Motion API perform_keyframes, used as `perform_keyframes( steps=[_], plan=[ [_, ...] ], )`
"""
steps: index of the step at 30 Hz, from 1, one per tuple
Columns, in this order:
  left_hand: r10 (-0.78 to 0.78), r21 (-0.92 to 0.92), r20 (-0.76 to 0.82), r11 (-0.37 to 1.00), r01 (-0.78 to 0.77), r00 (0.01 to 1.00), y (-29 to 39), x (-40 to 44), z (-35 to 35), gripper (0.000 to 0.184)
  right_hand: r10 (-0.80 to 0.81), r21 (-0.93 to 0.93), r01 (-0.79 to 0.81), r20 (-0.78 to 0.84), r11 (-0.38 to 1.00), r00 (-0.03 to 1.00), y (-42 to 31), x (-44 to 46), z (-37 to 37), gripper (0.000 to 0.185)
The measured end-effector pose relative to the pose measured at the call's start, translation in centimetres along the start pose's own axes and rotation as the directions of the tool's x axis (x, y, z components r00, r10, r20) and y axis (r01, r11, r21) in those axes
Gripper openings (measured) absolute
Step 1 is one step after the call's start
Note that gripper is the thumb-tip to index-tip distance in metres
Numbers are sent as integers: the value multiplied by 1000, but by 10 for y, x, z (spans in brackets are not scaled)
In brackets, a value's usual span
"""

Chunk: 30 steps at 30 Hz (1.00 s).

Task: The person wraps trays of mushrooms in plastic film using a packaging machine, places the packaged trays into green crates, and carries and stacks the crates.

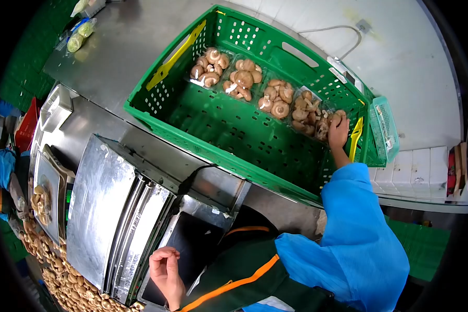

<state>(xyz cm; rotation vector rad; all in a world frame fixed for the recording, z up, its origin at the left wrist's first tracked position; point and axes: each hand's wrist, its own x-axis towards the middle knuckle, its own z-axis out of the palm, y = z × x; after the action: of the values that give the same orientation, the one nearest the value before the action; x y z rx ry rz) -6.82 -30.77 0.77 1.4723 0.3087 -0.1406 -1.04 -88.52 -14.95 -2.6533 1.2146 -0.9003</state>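
Observation:
Inside a large green plastic crate (208, 140), several clear packs of brown mushrooms stand in a row along the far wall. My right hand (339, 132) reaches into the crate's right end, its fingers curved over the rightmost mushroom pack (322, 126), which they partly hide. Beside that pack sits another mushroom pack (305, 112), then a third mushroom pack (275, 99) further left. My left hand (166, 273) is low in front of my body, near the metal wrapping machine (101, 197). Its fingers are curled in towards the thumb, and nothing shows in them.
Loose mushrooms (78, 286) lie in a heap at lower left. Near them, a scale (49, 192) carries a pack of mushrooms. A person's blue sleeve (2, 166) shows at the left edge. A turquoise basket (384, 130) leans by the crate's right end. Wrapped green vegetables (80, 35) lie at upper left.

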Motion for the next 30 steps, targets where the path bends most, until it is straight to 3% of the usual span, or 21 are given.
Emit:
perform_keyframes(
  steps=[2,5,8,13,14,17,18,21,22,26,30],
  plan=[
    [11,4,-11,1000,-11,1000,1,0,2,7,68,10,-69,66,998,995,-7,5,-7,51],
    [62,14,-30,998,-61,998,3,2,6,7,56,40,-55,-22,998,998,-4,-1,8,51],
    [148,102,104,982,-158,984,9,3,9,7,36,21,-36,-32,999,999,-4,-1,8,53],
    [160,206,136,961,-186,978,17,5,9,7,162,122,-166,39,979,986,-13,-1,3,56],
    [164,210,137,959,-190,977,16,6,10,8,137,87,-135,-25,987,990,-9,-3,9,55],
    [159,193,196,961,-197,968,16,10,17,8,164,132,-161,-12,978,986,-12,-2,7,55],
    [171,194,239,956,-220,956,16,11,19,8,166,178,-166,15,970,986,-9,-1,5,56],
    [200,192,296,945,-263,934,12,11,19,8,310,272,-375,255,886,916,-5,5,-13,58],
    [188,195,288,948,-249,939,12,10,18,9,341,267,-401,244,876,908,-15,3,-16,59],
    [157,193,254,959,-209,954,12,8,21,9,259,111,-266,76,957,963,-5,7,12,58],
    [245,298,341,887,-352,907,18,8,20,8,370,-285,-289,295,914,881,-34,27,-15,53]
  ],
)
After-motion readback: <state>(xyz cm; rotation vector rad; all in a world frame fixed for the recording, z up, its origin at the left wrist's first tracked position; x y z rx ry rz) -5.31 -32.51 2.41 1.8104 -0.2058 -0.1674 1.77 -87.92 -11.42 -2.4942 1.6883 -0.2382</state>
